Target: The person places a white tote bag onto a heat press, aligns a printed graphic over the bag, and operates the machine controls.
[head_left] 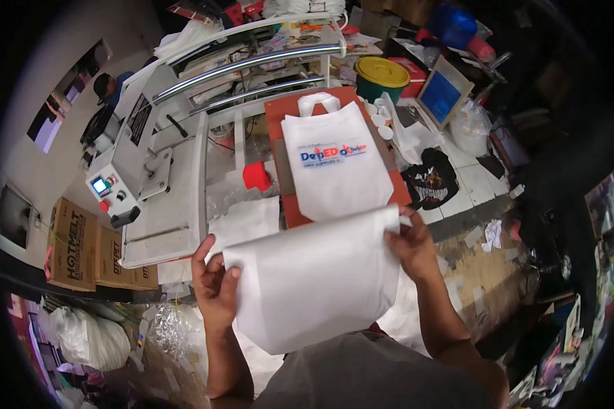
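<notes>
Holding a plain white bag (pixel 314 279) spread by its edge seems the step in hand; the next move likely calls for keeping that edge taut. The left hand (pixel 217 290) and right hand (pixel 413 251) each clamp an upper corner, the bag between both grips, nearer the body than the printed bag (pixel 338 187) on the orange board (pixel 275 123)

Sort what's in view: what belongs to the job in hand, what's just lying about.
In the job:
white bag, held by left hand and right hand
printed white bag
orange board beneath it
white machine, probably

Apparently lying about:
crumpled white scrap
black bundle
crinkled clear plastic
</notes>
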A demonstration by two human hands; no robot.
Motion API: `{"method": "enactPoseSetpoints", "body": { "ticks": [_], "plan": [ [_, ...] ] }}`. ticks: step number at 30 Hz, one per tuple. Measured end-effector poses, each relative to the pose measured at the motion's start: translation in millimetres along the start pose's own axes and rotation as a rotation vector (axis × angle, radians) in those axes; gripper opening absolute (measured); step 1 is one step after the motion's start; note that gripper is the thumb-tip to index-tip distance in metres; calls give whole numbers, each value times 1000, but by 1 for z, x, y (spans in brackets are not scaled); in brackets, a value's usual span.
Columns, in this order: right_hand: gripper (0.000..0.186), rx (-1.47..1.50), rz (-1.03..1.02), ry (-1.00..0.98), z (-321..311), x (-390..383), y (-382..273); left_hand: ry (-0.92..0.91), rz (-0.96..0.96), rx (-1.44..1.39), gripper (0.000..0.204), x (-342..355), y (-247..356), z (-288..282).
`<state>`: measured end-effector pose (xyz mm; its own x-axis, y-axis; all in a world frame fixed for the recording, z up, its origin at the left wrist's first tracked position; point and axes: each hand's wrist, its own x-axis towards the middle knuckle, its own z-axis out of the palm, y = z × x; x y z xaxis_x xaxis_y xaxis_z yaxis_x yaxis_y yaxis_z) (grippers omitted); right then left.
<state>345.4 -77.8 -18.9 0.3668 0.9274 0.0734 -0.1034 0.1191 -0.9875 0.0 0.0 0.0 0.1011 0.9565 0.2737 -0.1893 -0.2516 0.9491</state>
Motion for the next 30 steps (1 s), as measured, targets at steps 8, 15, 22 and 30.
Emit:
{"method": "enactPoseSetpoints", "body": {
  "ticks": [8, 15, 22, 30],
  "plan": [
    [36, -76, -672, 205, -45, 209, -129, 217, 451, 476, 41, 157, 52, 152],
    [28, -476, -985, 353, -46, 255, -148, 369, 519, 788, 43, 229, 32, 173],
    [29, -536, -770, 85, -36, 321, -1, 144, 539, 901, 39, 253, -93, 158],
    [35, -619, -366, 150, -70, 299, 101, 168, 394, 812, 36, 226, -134, 119]
  ]
}}
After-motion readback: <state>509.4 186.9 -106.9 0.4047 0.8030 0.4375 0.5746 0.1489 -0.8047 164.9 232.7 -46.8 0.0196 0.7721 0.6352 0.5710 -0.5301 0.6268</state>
